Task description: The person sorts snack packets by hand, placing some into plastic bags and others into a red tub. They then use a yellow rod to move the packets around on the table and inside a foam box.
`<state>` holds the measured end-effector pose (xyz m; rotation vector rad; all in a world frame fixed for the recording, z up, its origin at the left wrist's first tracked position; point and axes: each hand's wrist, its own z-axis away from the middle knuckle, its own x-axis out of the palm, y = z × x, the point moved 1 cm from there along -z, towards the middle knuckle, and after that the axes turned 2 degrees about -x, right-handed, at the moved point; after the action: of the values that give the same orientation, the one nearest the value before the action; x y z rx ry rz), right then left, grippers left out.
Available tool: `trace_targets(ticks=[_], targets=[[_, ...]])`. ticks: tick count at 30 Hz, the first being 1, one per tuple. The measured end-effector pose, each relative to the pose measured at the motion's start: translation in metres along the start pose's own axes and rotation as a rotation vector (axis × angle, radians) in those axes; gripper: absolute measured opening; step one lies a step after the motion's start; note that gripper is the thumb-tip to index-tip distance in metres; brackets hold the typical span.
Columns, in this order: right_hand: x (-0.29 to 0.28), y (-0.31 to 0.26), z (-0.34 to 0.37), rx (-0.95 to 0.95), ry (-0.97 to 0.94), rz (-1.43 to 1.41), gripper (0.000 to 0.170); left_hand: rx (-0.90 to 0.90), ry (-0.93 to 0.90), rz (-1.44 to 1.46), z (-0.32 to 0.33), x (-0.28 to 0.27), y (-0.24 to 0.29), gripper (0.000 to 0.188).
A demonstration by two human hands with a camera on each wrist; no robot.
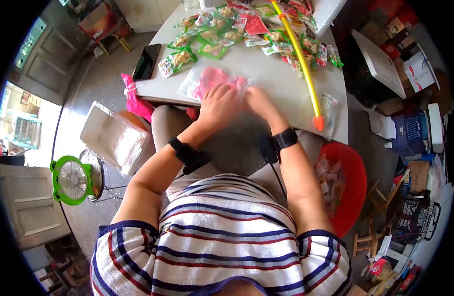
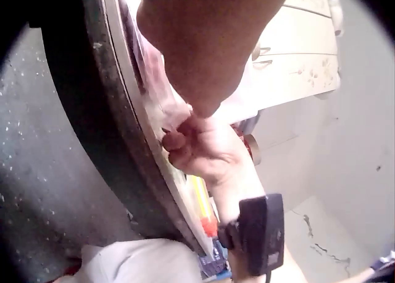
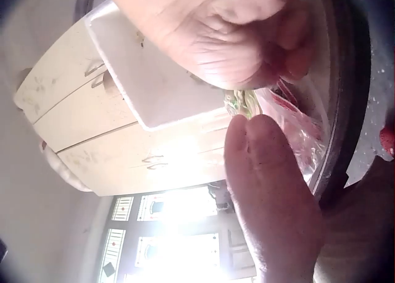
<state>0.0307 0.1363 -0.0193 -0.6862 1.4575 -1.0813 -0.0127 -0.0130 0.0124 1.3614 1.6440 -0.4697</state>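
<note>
A clear plastic bag with pink packets inside lies at the table's near edge. My left hand grips the bag's near side, its fingers bent over the plastic. Close beside it, my right hand pinches the bag's right end. The left wrist view has my right hand with curled fingers at the plastic, below my large, dark left hand. In the right wrist view, the bag shows behind both hands; my left hand points up toward my right. Some fingertips are hidden.
Green and red snack packets spread across the table's back. A yellow tube with orange ends lies at the right, a phone at the left edge. Below stand a red basin, a foam box and a green fan.
</note>
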Motion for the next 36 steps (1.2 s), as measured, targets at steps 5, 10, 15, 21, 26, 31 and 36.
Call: trace_targets(ticks=[5, 10, 15, 21, 26, 31, 36], targets=[[-0.020, 0.020, 0.006, 0.022, 0.249, 0.057, 0.023, -0.076, -0.248, -0.114, 0.002, 0.008, -0.013, 0.059], [-0.028, 0.022, 0.013, -0.141, 0.566, 0.322, 0.018, -0.116, -0.276, -0.127, -0.018, 0.024, -0.016, 0.056], [-0.029, 0.022, 0.021, -0.326, 0.635, 0.587, 0.016, -0.115, -0.282, -0.058, -0.029, 0.020, -0.012, 0.049], [-0.026, 0.040, 0.018, -0.484, 0.690, 0.605, 0.016, -0.061, -0.254, -0.063, -0.026, 0.007, -0.017, 0.047], [-0.028, 0.036, 0.024, -0.380, 0.654, 0.570, 0.016, -0.042, -0.284, -0.051, -0.077, 0.003, -0.042, 0.044], [-0.030, 0.038, 0.022, -0.414, 0.662, 0.461, 0.014, 0.006, -0.242, 0.009, -0.164, 0.037, -0.081, 0.030], [-0.031, 0.037, 0.021, -0.358, 0.648, 0.494, 0.015, -0.142, -0.279, -0.005, -0.229, 0.090, -0.103, 0.031]])
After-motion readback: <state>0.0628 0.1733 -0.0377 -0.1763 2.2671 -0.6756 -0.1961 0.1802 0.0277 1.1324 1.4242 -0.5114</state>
